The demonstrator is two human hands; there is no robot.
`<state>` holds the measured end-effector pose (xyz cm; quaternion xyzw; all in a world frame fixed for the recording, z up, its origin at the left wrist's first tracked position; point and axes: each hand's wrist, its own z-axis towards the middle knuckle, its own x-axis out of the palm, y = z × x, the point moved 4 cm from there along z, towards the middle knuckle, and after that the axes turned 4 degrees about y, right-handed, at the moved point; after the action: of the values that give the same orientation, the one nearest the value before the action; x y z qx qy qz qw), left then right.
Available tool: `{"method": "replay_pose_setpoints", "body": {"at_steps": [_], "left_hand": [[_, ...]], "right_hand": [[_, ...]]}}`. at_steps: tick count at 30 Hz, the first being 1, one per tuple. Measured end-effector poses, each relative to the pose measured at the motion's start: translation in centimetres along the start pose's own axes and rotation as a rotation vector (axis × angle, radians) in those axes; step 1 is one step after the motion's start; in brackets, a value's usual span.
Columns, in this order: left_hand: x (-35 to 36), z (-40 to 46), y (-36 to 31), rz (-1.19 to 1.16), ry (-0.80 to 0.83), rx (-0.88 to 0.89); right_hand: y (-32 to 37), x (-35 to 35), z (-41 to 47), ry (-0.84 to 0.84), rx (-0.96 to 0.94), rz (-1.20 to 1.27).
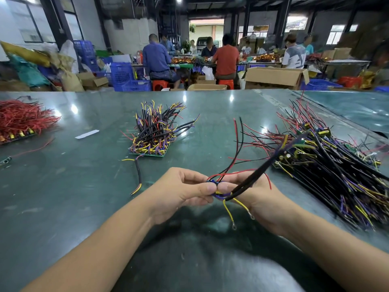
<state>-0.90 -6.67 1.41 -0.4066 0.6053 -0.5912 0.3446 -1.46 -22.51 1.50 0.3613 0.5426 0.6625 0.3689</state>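
My left hand and my right hand meet above the green table and together pinch one small wired part. Its red, black, yellow and purple wires fan out: red and black leads rise upward, a thick black sleeved bundle slants up to the right, and two yellow leads with ring terminals hang down. My thumbs touch over the part, which hides most of it.
A stack of wired boards stands mid-table. A large heap of wired parts lies at the right, red wires at far left. A loose cable piece and white strip lie nearby. People sit beyond the table.
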Motion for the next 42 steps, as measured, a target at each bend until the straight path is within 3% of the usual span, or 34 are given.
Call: {"method": "replay_pose_setpoints", "body": {"at_steps": [12, 15, 18, 24, 26, 31, 33, 39, 42], "left_hand": [[-0.2, 0.4, 0.2, -0.148, 0.187, 0.11], [-0.5, 0.4, -0.2, -0.221, 0.161, 0.141], [-2.0, 0.5, -0.7, -0.279, -0.025, 0.157], [-6.5, 0.8, -0.9, -0.514, -0.59, 0.344], [-7.5, 0.8, -0.5, -0.439, -0.719, 0.344], [-7.4, 0.5, -0.2, 0.03, -0.923, 0.252], [-6.1, 0.6, -0.6, 0.129, -0.839, 0.275], [0.3, 0.9, -0.4, 0.283, -0.209, 0.296], [0.8, 1.0, 0.0, 0.269, -0.152, 0.286]], "right_hand": [[0.5, 0.7, 0.0, 0.073, -0.044, 0.17], [0.2, 0.4, 0.3, 0.02, -0.013, 0.226], [0.0, -0.2, 0.5, -0.072, 0.019, 0.281], [-0.4, -1.8, 0.4, -0.259, 0.057, 0.348], [-0.6, -1.8, 0.3, -0.271, 0.081, 0.331], [-0.8, -1.3, 0.3, -0.206, 0.126, 0.18], [-0.7, -1.0, 0.4, -0.174, 0.118, 0.105], [-0.7, 0.1, 0.2, 0.009, 0.086, -0.206], [-0.9, 0.1, 0.3, 0.025, 0.09, -0.22]]}}
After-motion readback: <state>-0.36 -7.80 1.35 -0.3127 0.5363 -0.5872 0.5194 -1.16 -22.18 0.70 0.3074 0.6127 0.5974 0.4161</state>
